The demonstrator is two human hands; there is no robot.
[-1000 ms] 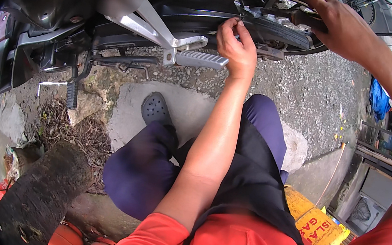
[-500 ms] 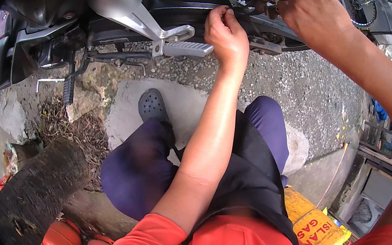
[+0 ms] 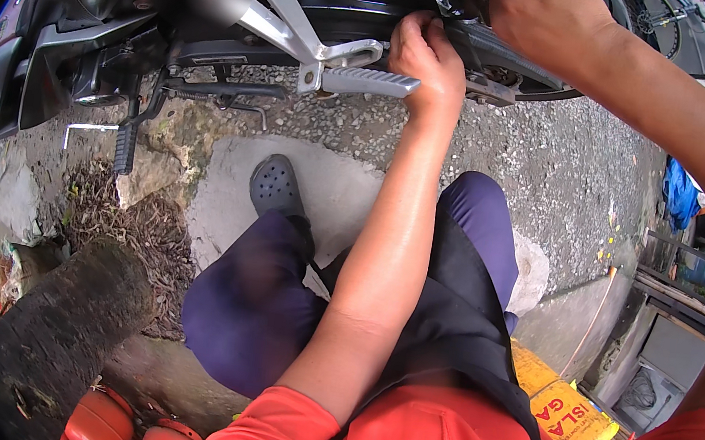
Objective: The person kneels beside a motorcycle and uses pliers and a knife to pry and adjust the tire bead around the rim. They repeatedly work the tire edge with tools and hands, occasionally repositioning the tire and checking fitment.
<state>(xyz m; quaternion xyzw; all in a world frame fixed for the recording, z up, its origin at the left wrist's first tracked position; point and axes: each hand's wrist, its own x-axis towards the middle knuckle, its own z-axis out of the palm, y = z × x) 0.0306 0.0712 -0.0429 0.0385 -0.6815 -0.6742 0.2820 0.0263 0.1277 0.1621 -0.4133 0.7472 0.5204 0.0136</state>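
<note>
A motorcycle stands across the top of the view, its black side panel [image 3: 355,0] partly out of frame. My left hand [image 3: 427,56] is closed beside its rear wheel [image 3: 516,56], just behind the silver footrest bracket [image 3: 293,30]. Its fingertips press together, and whatever they hold is hidden. The ribbed footrest [image 3: 370,83] reaches to my left wrist. Farther right and higher, my right hand [image 3: 544,14] makes a fist over the wheel. The back of that hand covers what its fingers grip.
A gear pedal [image 3: 124,145] and side stand [image 3: 227,90] hang low at left. A dark log [image 3: 67,325] and red gas cylinders [image 3: 101,423] lie lower left. A yellow gas cylinder [image 3: 559,407] is at lower right. A bicycle wheel [image 3: 650,23] shows at upper right.
The motorcycle's footrest and bracket appear farther right in the view. My left hand also sits slightly farther right, still closed. My right hand has shifted slightly left and up, hiding the parts near its fingers.
</note>
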